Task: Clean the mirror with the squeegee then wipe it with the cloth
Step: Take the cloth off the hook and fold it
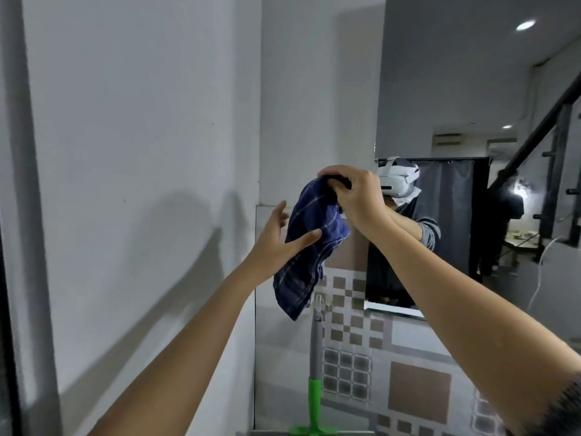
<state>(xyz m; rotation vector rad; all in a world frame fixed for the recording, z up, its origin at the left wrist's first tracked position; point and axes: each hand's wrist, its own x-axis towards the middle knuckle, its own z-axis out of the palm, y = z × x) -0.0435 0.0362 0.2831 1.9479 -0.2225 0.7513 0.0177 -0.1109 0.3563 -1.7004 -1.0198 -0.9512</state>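
A dark blue checked cloth [309, 243] hangs in front of the tiled wall, just left of the mirror [465, 127]. My right hand [352, 196] is shut on its top edge and holds it up. My left hand [276, 240] is open, fingers spread, with the thumb and palm touching the cloth's left side. The squeegee [315, 385], with a grey shaft and green handle and head, hangs from a wall hook below the cloth. The mirror shows a person with a white headset and the room behind.
A plain white wall fills the left half, with a grey vertical pipe [22, 184] at the far left. Brown and grey patterned tiles [408, 372] cover the wall under the mirror. A ledge edge shows at the bottom by the squeegee head.
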